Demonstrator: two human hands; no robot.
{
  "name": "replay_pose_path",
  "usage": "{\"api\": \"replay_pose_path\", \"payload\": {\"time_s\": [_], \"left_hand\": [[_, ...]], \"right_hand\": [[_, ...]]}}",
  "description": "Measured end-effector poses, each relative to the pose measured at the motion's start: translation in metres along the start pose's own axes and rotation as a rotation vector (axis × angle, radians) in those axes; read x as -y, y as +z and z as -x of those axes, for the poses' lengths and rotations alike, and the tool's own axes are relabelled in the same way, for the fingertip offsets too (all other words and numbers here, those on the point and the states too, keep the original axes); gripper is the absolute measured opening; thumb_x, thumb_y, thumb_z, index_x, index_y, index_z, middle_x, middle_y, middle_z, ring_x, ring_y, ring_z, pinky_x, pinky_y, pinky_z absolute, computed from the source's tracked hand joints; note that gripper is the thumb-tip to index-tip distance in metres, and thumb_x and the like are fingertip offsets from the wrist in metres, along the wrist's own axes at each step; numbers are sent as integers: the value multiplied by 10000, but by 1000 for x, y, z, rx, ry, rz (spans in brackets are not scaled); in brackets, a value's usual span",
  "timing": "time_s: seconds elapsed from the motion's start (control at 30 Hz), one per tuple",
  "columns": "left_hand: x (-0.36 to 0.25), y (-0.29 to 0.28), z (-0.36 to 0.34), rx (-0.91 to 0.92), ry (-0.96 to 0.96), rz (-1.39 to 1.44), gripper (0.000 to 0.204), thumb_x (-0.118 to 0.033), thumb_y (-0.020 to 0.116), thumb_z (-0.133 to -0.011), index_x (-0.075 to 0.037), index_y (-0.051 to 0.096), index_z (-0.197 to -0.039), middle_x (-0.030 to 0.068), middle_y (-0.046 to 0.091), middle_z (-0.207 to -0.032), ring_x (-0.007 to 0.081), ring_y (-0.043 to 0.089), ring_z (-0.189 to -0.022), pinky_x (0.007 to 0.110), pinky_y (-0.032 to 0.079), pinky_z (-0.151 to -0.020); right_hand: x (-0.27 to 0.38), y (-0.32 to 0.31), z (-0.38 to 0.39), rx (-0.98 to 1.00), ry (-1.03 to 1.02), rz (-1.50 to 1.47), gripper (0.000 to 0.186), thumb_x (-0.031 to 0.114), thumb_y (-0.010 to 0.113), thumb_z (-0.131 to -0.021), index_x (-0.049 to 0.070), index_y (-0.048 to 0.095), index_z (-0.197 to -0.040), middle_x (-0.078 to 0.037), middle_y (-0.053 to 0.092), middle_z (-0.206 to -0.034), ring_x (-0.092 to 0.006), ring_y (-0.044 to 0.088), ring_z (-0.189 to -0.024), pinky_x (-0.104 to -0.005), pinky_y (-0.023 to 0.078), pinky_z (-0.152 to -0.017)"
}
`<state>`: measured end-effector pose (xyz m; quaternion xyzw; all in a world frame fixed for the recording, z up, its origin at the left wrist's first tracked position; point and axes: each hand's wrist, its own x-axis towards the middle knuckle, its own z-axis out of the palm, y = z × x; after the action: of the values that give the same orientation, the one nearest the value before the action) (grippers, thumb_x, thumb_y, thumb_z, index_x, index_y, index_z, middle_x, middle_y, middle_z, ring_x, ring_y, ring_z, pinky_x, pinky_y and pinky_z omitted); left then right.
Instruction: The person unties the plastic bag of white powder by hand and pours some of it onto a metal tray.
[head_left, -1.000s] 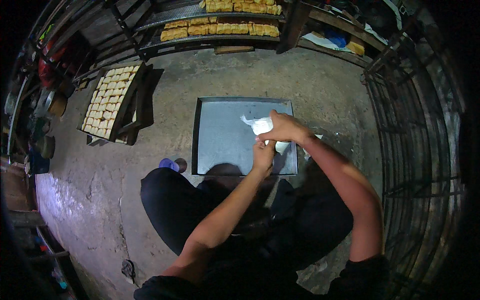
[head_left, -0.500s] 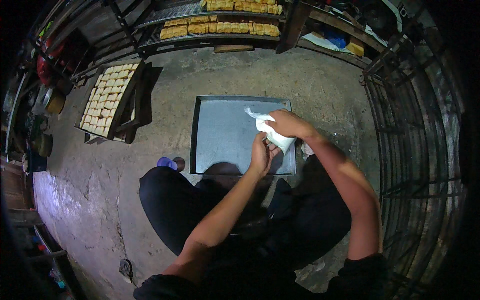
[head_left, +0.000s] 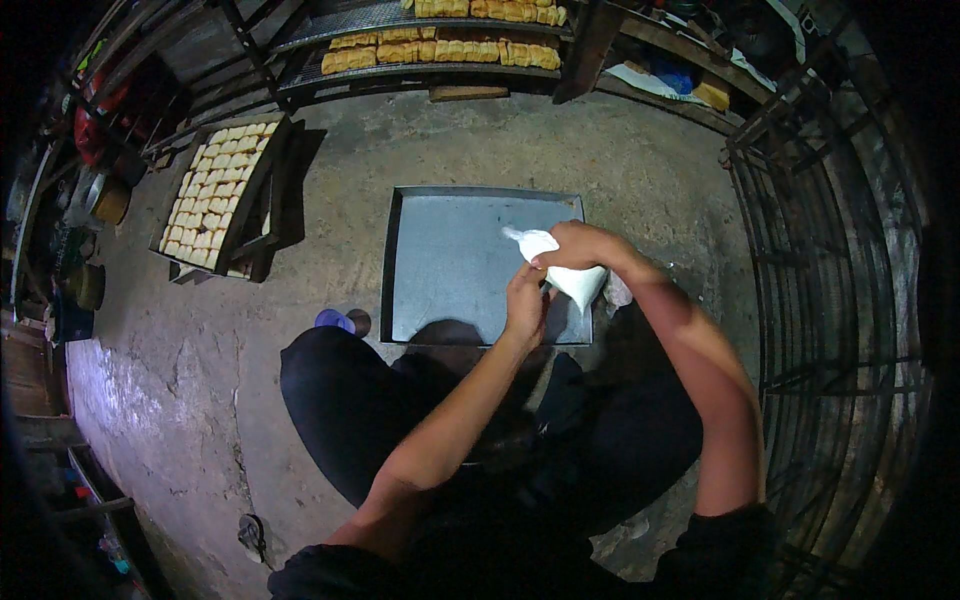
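A clear plastic bag of white filling (head_left: 578,284), shaped like a piping bag, is held above the right half of a shallow grey metal tray (head_left: 450,265). My right hand (head_left: 590,246) wraps over the bag's middle from the right. Its twisted upper end points to the far left, and its pointed end hangs toward me. Below it, my left hand (head_left: 526,305) pinches the bag's near-left side with thumb and fingers; some fingertips are hidden. The tray lies flat on the floor in front of my bent legs, with no food visible in it.
Left of the tray, a stacked baking tray (head_left: 215,195) holds rows of pale bread pieces. Ahead, rack shelves carry golden loaves (head_left: 440,52). A purple cup (head_left: 335,320) stands by my left knee. Dark metal racks (head_left: 820,270) line the right side.
The bag has shifted slightly right, its pointed end swinging down. My left hand has turned and its fingers have closed in nearer my right hand.
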<state>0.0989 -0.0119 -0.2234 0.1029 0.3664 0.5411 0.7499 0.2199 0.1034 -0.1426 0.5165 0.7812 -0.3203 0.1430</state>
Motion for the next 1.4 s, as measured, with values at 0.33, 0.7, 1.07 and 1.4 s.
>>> {"api": "replay_pose_path", "payload": {"time_s": [0.33,0.7,1.07,1.4], "left_hand": [[-9,-6,-27,8,-14,22,352,-474,495,-1087,-161,615,-1195,-24,640,-1076,122,566,-941,312,429,-730],[6,-15,-54,-115,-3,402,489,-520,444,-1092,-93,573,-1292,68,641,-1232,207,638,-1096,366,493,-1038],[25,-23,-58,18,52,396,227,-228,595,-1071,-34,588,-1190,58,663,-1124,142,656,-985,264,559,-906],[7,1,-37,-42,-132,308,333,-428,531,-1088,-106,603,-1135,34,652,-1015,136,619,-820,306,558,-776]], "right_hand": [[-7,-3,3,117,-76,7,459,382,697,-892,-12,722,-1125,-230,749,-1033,-376,718,-917,-452,549,-816],[22,-10,8,-65,25,199,421,340,702,-849,-5,734,-1088,-256,736,-1086,-449,702,-1031,-507,550,-889],[9,-6,7,-206,-5,192,523,440,648,-927,37,692,-1257,-205,695,-1281,-423,661,-1181,-500,536,-980],[-4,-6,7,-73,53,185,629,487,705,-875,-30,643,-1227,-277,699,-1174,-451,675,-1092,-489,525,-954]]}}
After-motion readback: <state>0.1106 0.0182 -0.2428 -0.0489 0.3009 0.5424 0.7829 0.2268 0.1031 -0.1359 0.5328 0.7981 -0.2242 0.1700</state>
